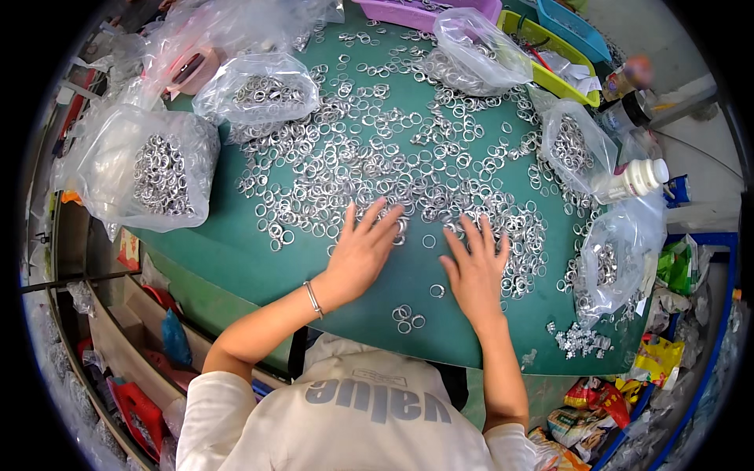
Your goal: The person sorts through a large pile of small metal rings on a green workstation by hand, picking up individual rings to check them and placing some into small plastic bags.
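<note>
Many small silvery metal rings [338, 169] lie in a loose, wide spread over the green tabletop [259, 271]. At the near edge of this spread, my left hand [363, 255] rests with its fingers apart, the fingertips on or just over the rings. My right hand [477, 275] is a little way to its right, fingers also spread, touching the right part of the rings. Neither hand grips anything. A few single rings lie between the two hands, and a small cluster of rings [407, 319] sits nearer to my body.
See-through bags of rings stand at the left [161, 177], upper left [267, 94], top [479, 55] and right [573, 141]. A purple tray [400, 14], a yellow-green basket [561, 74] and a white bottle [640, 177] line the edges. Small metal pieces [581, 341] lie near the right corner.
</note>
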`<state>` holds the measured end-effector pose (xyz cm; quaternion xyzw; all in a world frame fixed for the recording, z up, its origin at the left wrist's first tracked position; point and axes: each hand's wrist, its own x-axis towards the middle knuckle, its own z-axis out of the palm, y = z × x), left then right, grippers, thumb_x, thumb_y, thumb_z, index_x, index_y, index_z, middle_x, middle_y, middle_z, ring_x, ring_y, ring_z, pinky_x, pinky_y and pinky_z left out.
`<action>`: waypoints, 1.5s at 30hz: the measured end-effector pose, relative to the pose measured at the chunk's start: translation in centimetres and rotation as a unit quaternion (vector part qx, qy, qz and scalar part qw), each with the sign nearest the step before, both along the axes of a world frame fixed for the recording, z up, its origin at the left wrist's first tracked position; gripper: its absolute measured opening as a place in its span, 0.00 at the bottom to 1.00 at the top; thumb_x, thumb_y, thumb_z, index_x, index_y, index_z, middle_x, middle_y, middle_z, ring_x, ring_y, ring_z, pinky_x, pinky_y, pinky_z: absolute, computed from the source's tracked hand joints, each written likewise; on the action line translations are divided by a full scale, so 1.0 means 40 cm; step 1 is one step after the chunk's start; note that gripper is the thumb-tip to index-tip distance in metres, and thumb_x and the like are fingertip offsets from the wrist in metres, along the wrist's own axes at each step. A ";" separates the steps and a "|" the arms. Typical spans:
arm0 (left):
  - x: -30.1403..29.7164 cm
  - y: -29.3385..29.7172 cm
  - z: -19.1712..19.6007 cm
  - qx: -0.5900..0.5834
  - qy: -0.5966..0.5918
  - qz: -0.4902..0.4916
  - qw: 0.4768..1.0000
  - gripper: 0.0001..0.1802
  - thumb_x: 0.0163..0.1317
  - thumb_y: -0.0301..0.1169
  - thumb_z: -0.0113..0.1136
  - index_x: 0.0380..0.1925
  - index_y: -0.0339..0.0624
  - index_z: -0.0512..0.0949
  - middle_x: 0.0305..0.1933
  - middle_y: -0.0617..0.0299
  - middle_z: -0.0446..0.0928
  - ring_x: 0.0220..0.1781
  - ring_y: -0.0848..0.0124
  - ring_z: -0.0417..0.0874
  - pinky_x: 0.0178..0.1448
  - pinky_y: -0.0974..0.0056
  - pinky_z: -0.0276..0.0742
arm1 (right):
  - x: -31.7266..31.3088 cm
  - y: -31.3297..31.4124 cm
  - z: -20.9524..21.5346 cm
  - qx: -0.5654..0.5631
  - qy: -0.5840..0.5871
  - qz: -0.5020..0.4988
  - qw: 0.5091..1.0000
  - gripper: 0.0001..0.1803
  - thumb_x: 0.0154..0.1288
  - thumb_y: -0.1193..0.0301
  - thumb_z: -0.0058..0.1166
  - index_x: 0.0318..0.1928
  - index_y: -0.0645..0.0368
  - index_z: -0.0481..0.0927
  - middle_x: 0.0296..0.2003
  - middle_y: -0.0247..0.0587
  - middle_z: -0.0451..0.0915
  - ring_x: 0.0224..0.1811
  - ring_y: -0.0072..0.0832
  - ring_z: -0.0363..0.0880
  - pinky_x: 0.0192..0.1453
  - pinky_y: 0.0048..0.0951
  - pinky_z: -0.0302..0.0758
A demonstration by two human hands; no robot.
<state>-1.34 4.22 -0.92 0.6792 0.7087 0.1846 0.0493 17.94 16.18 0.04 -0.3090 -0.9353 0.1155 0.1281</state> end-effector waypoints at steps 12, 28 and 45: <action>-0.028 0.059 -0.033 0.009 0.087 0.012 0.996 0.28 0.56 0.28 0.58 0.60 0.52 0.72 0.72 0.59 0.59 0.74 0.51 0.57 0.67 0.28 0.51 | -0.085 0.024 0.004 0.024 0.041 0.036 0.998 0.22 0.60 0.64 0.60 0.55 0.50 0.76 0.62 0.43 0.67 0.69 0.46 0.58 0.68 0.59 0.52; -0.114 0.153 -0.003 0.052 0.060 0.122 0.989 0.26 0.59 0.21 0.53 0.60 0.44 0.70 0.68 0.50 0.62 0.73 0.48 0.57 0.69 0.35 0.54 | 0.031 0.161 -0.011 0.080 0.128 -0.161 0.975 0.13 0.58 0.73 0.59 0.45 0.58 0.78 0.52 0.43 0.73 0.60 0.42 0.67 0.65 0.49 0.56; -0.014 0.078 0.273 0.215 -0.739 0.049 0.636 0.14 0.61 0.19 0.57 0.48 0.36 0.76 0.57 0.53 0.75 0.60 0.64 0.75 0.65 0.60 0.70 | 0.032 0.150 0.046 -0.023 0.277 -0.156 0.948 0.02 0.58 0.79 0.58 0.32 0.61 0.78 0.35 0.40 0.80 0.42 0.37 0.78 0.56 0.38 0.67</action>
